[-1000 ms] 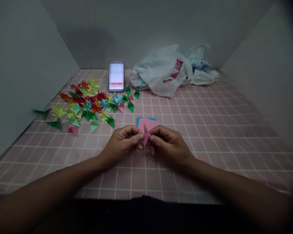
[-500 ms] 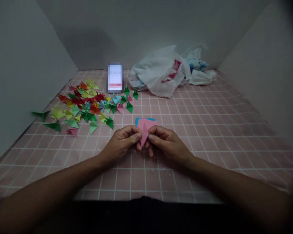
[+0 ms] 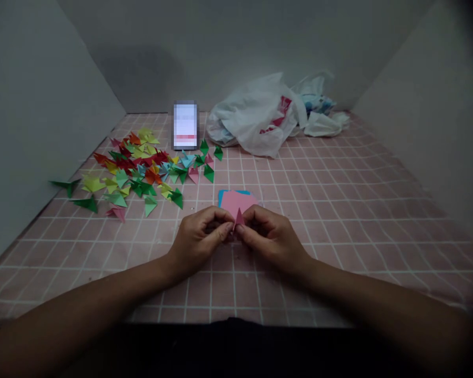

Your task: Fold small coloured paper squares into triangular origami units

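My left hand (image 3: pixel 199 239) and my right hand (image 3: pixel 270 236) meet at the middle of the table, both pinched on a small folded pink paper piece (image 3: pixel 238 218). Only its pointed tip shows above my fingertips. Just behind my hands lies a small stack of paper sheets (image 3: pixel 238 200), pink on top with blue under it. A pile of several folded paper triangles (image 3: pixel 142 168) in green, yellow, red, blue and pink is spread at the left.
The table has a pink grid-patterned cover (image 3: pixel 339 210). A phone (image 3: pixel 185 125) stands at the back by the wall. White plastic bags (image 3: pixel 268 115) lie at the back right. Grey walls close in the left, back and right sides.
My hands have dropped slightly toward me. The pink piece has been pressed smaller, so less of it shows between my fingers than before.
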The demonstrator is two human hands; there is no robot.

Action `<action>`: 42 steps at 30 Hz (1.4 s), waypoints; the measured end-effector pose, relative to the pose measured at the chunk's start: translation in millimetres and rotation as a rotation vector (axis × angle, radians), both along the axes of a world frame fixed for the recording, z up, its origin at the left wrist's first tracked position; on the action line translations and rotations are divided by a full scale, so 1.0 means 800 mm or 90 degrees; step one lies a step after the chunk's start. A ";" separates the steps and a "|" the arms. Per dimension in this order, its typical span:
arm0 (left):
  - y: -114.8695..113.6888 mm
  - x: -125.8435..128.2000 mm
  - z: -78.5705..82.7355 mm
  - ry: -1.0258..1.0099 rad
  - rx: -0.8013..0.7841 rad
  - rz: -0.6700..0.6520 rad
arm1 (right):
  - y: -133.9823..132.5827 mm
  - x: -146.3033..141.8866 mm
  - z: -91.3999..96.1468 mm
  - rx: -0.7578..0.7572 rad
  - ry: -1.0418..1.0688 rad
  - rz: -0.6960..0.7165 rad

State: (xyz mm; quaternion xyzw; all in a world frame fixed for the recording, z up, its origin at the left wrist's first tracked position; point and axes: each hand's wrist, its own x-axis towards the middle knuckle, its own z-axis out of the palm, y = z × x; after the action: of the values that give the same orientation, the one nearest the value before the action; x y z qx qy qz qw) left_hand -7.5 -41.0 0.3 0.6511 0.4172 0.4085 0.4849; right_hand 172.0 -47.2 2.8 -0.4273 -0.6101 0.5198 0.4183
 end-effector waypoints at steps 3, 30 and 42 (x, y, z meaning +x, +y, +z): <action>-0.002 0.000 0.000 0.026 0.028 -0.004 | 0.002 0.001 -0.002 0.058 -0.048 -0.028; 0.000 -0.001 0.002 -0.109 -0.048 -0.012 | 0.001 0.003 -0.006 0.096 0.090 0.043; 0.003 0.004 0.005 -0.113 -0.128 0.002 | 0.002 0.006 -0.011 0.351 -0.037 0.023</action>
State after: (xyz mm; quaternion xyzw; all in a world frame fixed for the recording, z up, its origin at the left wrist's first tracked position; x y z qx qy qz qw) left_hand -4.7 -38.7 4.1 0.5595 0.4126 0.4218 0.5821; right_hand 176.5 -45.9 -6.4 -0.3006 -0.7478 0.3291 0.4920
